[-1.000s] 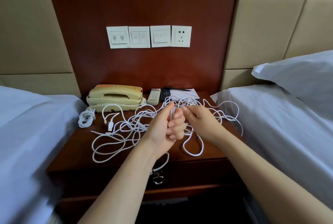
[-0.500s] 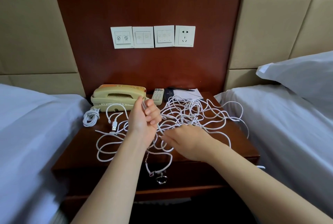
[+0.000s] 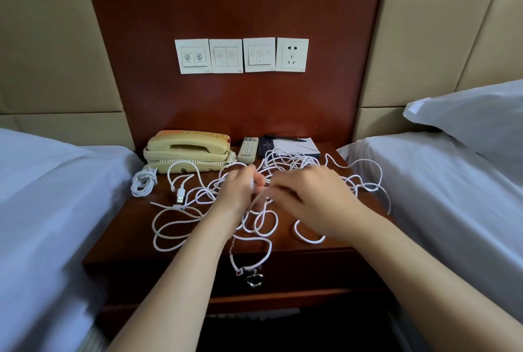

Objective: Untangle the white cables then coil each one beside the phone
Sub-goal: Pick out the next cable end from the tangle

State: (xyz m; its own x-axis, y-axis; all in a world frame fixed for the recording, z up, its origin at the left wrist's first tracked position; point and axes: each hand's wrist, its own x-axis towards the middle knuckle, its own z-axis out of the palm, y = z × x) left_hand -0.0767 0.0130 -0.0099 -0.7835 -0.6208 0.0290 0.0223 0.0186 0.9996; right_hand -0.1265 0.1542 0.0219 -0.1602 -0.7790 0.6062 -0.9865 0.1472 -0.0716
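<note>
A tangle of white cables [image 3: 285, 165] sprawls over the wooden nightstand [image 3: 135, 227], with loops trailing to its front edge and a USB plug [image 3: 180, 198] lying at the left. A beige phone [image 3: 186, 150] stands at the back left, and one small coiled white cable [image 3: 143, 183] lies beside it. My left hand [image 3: 240, 187] grips a white cable end in the middle of the tangle. My right hand [image 3: 308, 199], blurred, hovers close to it with curled fingers on cable strands.
A remote control [image 3: 248, 149] and a notepad with a pen [image 3: 294, 145] lie behind the tangle. White beds flank the nightstand, left [image 3: 42, 210] and right [image 3: 452, 196]. Wall switches and a socket [image 3: 292, 54] sit above. A drawer ring pull [image 3: 254, 279] hangs in front.
My left hand has come down and toward the middle with the cable end. My right hand has risen from the front of the nightstand and moved up to meet it.
</note>
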